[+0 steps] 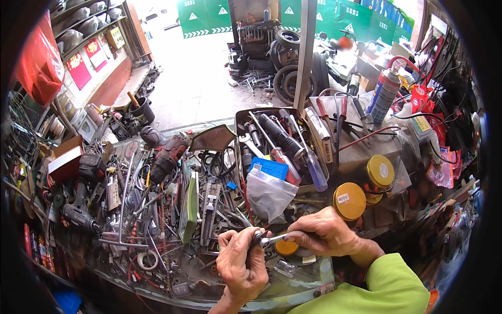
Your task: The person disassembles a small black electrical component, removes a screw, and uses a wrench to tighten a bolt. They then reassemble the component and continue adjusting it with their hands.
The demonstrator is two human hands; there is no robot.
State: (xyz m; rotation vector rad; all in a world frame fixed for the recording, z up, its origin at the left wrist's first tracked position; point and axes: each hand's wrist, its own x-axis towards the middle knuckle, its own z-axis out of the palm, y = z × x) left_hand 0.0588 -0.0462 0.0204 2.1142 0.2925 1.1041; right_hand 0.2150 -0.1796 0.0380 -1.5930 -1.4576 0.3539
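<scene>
Over the front edge of the cluttered workbench, my left hand (243, 264) pinches a small dark part (257, 238), its shape mostly covered by my fingers. My right hand (327, 233) is closed on the thin shaft of a small silver wrench (277, 238). The wrench's rounded head meets the dark part at my left fingertips. Just below the shaft sits a yellow round lid (286, 247). A clear plastic bag (271, 194) with a blue card (270, 168) lies beyond my hands.
A tool box (239, 125) holds screwdrivers, a wrench and a black torch. Two yellow-lidded jars (349, 201) stand to the right. Cordless drills (167, 159), a tape roll (148, 260) and loose tools crowd the left. A spray can (384, 94) stands at back right.
</scene>
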